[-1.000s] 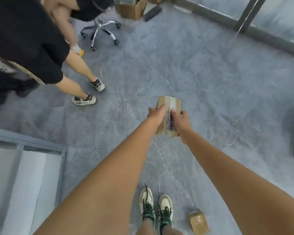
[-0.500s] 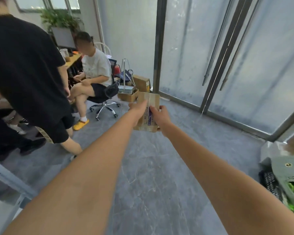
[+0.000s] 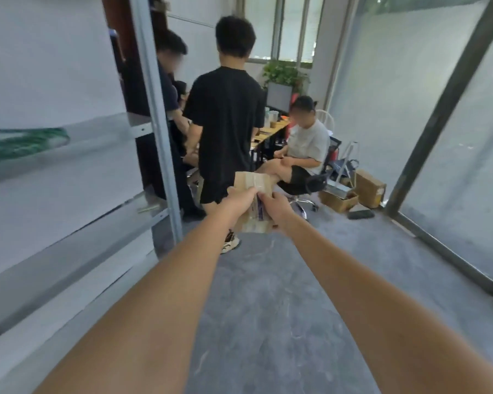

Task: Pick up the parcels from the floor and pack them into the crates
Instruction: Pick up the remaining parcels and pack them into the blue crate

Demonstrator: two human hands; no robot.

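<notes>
Since half a second ago our view has swung left, bringing metal shelving [image 3: 154, 132] alongside. Item: one taped cardboard parcel [image 3: 252, 184], gripped by our left hand [image 3: 239, 201] and right hand [image 3: 278, 210] at arm's length, above the grey floor [image 3: 268, 308]; long axis upright, top tilted away.

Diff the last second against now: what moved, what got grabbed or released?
The view swung up from the floor and leftward: the metal shelf rack now fills the left side, and the standing person in black is straight ahead. Nothing was grabbed or released. The left hand and right hand still grip the taped cardboard parcel at arm's length.
</notes>
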